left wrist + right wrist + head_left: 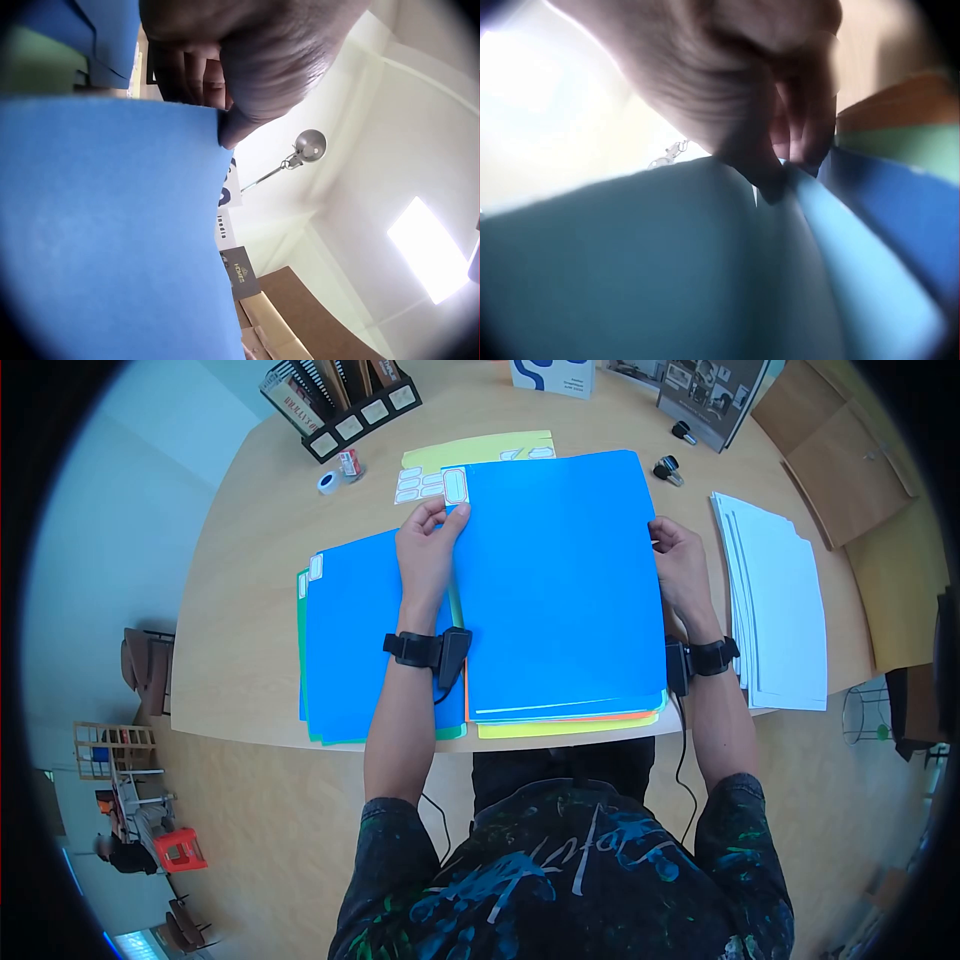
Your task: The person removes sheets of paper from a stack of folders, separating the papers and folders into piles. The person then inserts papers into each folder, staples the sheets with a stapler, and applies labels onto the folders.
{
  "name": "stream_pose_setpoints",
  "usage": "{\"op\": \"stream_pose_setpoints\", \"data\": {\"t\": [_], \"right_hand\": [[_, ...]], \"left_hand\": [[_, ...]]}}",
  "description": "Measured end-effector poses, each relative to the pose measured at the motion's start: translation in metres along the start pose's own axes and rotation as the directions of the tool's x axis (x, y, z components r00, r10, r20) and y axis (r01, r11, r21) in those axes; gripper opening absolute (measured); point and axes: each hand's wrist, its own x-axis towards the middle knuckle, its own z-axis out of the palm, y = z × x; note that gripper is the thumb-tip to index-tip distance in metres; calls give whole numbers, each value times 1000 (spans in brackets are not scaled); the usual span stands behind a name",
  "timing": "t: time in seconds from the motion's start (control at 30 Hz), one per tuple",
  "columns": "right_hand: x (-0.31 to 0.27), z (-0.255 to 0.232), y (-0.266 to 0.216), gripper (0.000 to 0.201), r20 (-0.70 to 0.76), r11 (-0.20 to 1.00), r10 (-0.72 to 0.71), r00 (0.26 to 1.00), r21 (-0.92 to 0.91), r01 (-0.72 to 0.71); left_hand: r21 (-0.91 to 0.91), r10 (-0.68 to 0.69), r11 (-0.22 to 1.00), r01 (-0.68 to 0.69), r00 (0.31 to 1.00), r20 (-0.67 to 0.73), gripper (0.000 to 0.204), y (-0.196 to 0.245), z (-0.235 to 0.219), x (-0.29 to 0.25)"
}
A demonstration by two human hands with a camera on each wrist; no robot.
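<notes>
A blue folder (560,580) with a white label (455,485) on its upper left corner is raised between both hands in the head view. My left hand (428,555) pinches its left edge just below the label, thumb on the front. At the right edge, my right hand (683,565) grips the folder between thumb and fingers; the right wrist view shows its blue sheets (630,255) spread slightly apart there. Beneath it lie more folders, with orange and yellow edges (560,730) showing. To the left is another stack, a labelled blue folder (350,630) on top and green ones under it.
A stack of white sheets (780,610) lies at the right. Beyond the folders are a yellow sheet (475,450), a label sheet (412,488) and black binder clips (668,470). A tape roll (328,482) and a black file rack (360,422) stand at the back left.
</notes>
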Motion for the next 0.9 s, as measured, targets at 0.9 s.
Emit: {"op": "stream_pose_setpoints", "data": {"t": [0.9], "right_hand": [[0, -6, -2, 35, 67, 969, 205, 977, 124, -212]], "left_hand": [[-5, 28, 1000, -28, 999, 14, 33, -1, 2, 0]]}}
